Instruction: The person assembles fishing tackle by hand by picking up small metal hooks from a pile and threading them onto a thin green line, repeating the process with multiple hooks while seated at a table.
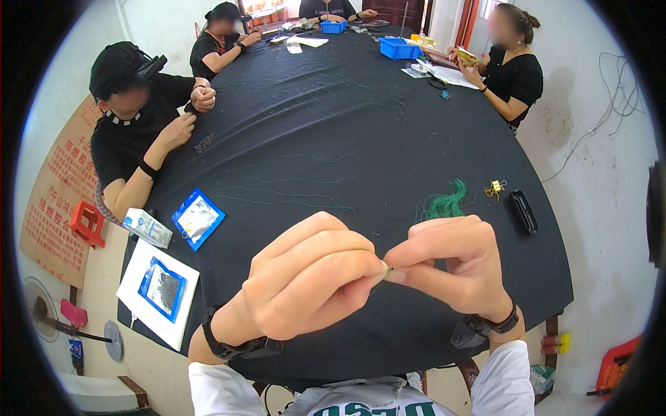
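Note:
My left hand (316, 274) and my right hand (454, 267) meet fingertip to fingertip above the near part of the black-covered table. Both are closed in a pinch. A tiny dark speck (391, 268) shows between the fingertips, too small to name, and a faint thin line hangs below the left fingers. Just beyond my right hand lies a loose bundle of green threads (445, 201). Single green threads (291, 192) are stretched across the cloth beyond my left hand.
Left of my hands are a blue-edged pouch (198, 218), a small carton (148, 228) and a white board (139, 295) bearing another pouch (163, 288). A yellow clip (494, 189) and black case (522, 212) lie right. Several people sit around the table; blue bins (399, 48) stand far off.

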Demonstrator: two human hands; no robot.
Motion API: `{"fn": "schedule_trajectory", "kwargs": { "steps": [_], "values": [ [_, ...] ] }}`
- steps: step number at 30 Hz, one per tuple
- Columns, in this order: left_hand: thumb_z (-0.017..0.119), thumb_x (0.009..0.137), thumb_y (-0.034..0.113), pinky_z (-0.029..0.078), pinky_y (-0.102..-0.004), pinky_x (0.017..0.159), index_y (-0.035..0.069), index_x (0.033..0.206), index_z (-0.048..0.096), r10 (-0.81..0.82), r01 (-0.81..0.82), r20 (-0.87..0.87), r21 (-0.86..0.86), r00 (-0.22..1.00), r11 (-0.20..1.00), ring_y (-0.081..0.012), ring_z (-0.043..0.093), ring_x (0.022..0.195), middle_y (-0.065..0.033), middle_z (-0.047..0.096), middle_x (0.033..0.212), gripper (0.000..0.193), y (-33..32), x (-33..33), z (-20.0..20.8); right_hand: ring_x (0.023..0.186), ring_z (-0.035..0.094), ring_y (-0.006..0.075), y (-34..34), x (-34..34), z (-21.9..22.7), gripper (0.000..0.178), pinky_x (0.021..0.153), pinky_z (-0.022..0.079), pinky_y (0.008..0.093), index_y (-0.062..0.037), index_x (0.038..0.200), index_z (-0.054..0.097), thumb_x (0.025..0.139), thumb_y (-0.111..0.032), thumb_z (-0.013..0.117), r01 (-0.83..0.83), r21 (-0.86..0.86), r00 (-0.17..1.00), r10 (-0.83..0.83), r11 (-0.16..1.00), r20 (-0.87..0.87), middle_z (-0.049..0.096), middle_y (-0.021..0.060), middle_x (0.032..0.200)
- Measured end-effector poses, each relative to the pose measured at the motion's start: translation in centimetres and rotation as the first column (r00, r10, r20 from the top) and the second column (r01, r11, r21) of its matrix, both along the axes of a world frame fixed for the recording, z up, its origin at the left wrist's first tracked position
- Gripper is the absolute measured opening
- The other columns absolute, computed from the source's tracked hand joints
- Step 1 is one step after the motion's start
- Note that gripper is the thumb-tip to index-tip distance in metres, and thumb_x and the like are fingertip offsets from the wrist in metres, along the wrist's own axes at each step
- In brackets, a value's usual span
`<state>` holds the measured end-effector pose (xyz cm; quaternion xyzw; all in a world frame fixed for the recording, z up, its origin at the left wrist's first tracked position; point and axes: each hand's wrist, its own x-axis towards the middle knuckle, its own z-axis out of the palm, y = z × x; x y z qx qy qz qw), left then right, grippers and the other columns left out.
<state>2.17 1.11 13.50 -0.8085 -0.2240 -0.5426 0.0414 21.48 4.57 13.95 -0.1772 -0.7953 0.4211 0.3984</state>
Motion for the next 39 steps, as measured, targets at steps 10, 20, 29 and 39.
{"fn": "schedule_trajectory", "kwargs": {
  "steps": [10, 20, 29, 39],
  "values": [
    [0.07, 0.061, -0.011, 0.05, -0.0296, 0.054, -0.007, 0.082, 0.061, 0.05, -0.049, -0.034, 0.012, 0.998, 0.999, -0.0249, 0.059, 0.064, -0.0147, 0.061, 0.077, 0.023, 0.3, -0.2, -0.3, 0.046, 0.05, 0.0159, -0.3, -0.6, -0.4, 0.017, 0.042, 0.035, 0.0265, -0.0026, 0.081, 0.068, 0.066, 0.004, 0.071, 0.176, 0.463, 0.983, -0.179, 0.869, -0.038, 0.058, 0.0061, 0.059],
    [0.071, 0.061, -0.009, 0.047, -0.0282, 0.055, -0.001, 0.081, 0.062, 0.154, -0.151, -0.086, 0.051, 0.984, 0.987, -0.0231, 0.06, 0.066, -0.012, 0.063, 0.078, 0.023, 0.4, -0.3, -0.7, 0.048, 0.046, 0.0124, -1.0, -0.7, -0.5, 0.025, 0.04, 0.035, 0.0247, -0.0022, 0.082, 0.067, 0.056, -0.001, 0.07, 0.26, 0.773, 0.922, -0.386, 0.579, -0.022, 0.049, -0.0001, 0.057],
    [0.075, 0.059, -0.007, 0.046, -0.0286, 0.051, -0.003, 0.079, 0.063, 0.019, -0.019, -0.078, -0.005, 0.997, 1.0, -0.0231, 0.058, 0.062, -0.0126, 0.063, 0.076, 0.024, 0.7, 0.0, -0.8, 0.048, 0.044, 0.012, -0.5, 0.3, 0.4, 0.03, 0.04, 0.034, 0.0235, -0.0042, 0.083, 0.068, 0.053, -0.004, 0.069, 0.277, 0.839, 0.913, -0.4, 0.468, -0.079, 0.046, -0.0014, 0.058],
    [0.077, 0.063, -0.003, 0.048, -0.028, 0.053, -0.001, 0.08, 0.064, -0.002, -0.002, -0.045, -0.097, 0.999, 0.995, -0.0233, 0.06, 0.064, -0.0121, 0.064, 0.077, 0.022, -0.1, 0.0, -0.4, 0.048, 0.05, 0.0153, -0.1, 0.2, 0.5, 0.018, 0.042, 0.036, 0.0256, -0.0031, 0.083, 0.067, 0.066, 0.002, 0.072, 0.272, 0.611, 0.948, -0.317, 0.743, -0.035, 0.058, 0.0048, 0.06]
  ]
}}
